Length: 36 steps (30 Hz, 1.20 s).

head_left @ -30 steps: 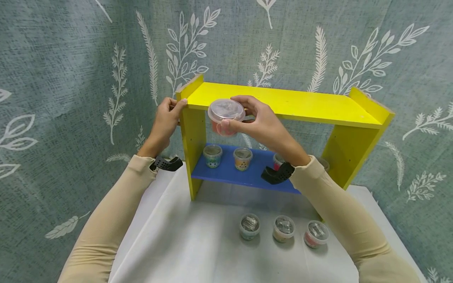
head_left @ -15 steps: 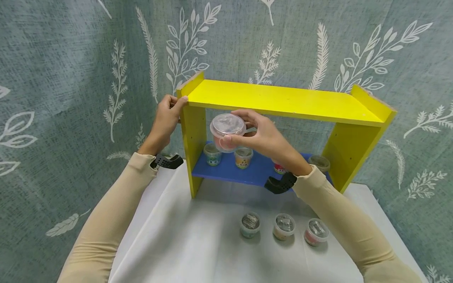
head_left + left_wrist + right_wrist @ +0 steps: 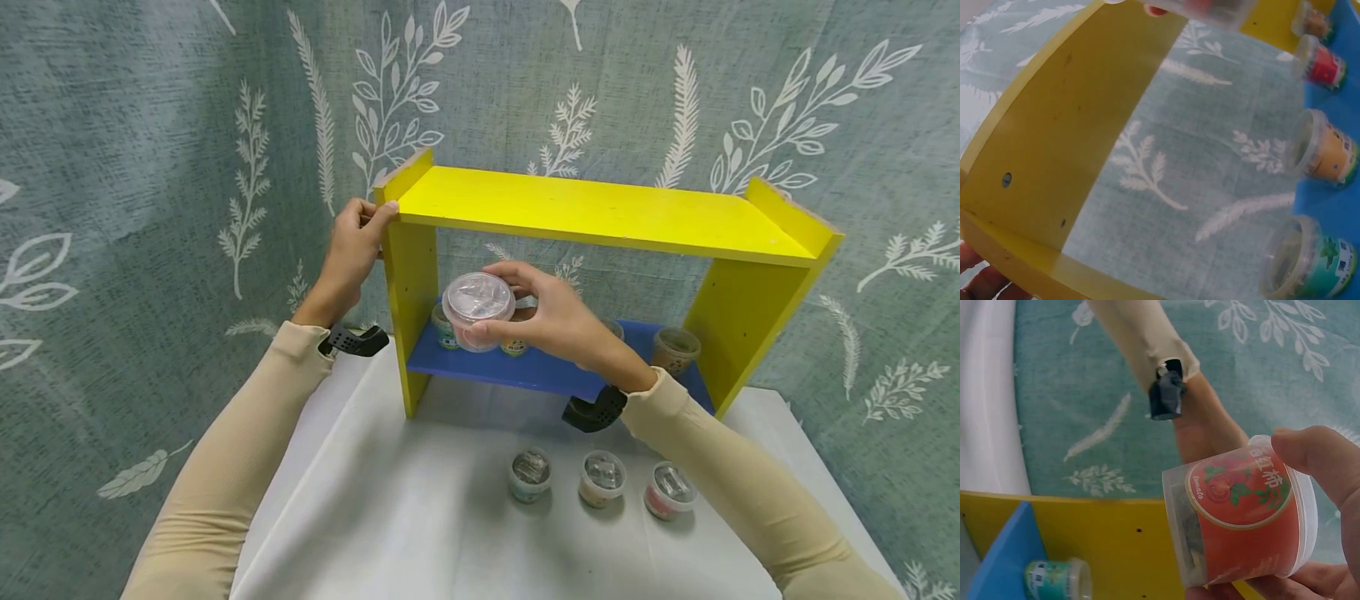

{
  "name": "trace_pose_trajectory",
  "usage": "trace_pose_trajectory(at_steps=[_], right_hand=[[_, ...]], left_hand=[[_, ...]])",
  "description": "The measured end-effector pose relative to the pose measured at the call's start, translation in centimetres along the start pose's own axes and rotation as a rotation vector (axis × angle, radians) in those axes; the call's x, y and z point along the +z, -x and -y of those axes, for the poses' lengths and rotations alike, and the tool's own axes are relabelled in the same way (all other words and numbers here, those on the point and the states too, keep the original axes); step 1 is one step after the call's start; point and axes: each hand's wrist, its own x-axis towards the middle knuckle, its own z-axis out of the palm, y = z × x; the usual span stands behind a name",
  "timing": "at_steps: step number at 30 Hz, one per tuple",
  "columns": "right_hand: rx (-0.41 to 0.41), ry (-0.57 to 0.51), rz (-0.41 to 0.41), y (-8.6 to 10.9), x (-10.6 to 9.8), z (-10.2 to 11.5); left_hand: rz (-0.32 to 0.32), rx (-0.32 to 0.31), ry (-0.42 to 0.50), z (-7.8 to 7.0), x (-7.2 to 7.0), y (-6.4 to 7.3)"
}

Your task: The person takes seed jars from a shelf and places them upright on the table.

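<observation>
My right hand [image 3: 558,321] holds a lidded clear plastic tub [image 3: 1244,519] with a red tomato label, thumb on one side and fingers on the other. In the head view the tub is upright in front of the shelf unit's opening, below the yellow top board [image 3: 585,204]. It partly hides a teal-labelled tub [image 3: 1329,262] and an orange-labelled tub [image 3: 1332,153] on the blue board [image 3: 480,367]. My left hand [image 3: 352,250] grips the upper left corner of the yellow side panel [image 3: 411,308], thumb at the front edge, other fingers round the outside.
Farther right on the blue board stand a red-labelled tub [image 3: 1325,65] and a brownish tub [image 3: 675,350]. Three lidded tubs stand on the white-covered table: a teal one [image 3: 529,475], a tan one [image 3: 602,477] and a red one [image 3: 670,490]. A leaf-patterned curtain [image 3: 187,208] hangs behind.
My right hand has lowered the red tub from the top board's front edge to in front of the opening, close to the tubs on the blue board. My left hand keeps its grip on the panel.
</observation>
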Motion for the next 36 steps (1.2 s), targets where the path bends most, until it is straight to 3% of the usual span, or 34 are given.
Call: trace_pose_trajectory(at_steps=[36], right_hand=[[0.042, -0.018, 0.067, 3.2, 2.8, -5.3]], left_hand=[[0.004, 0.007, 0.019, 0.1, 0.0, 0.1]])
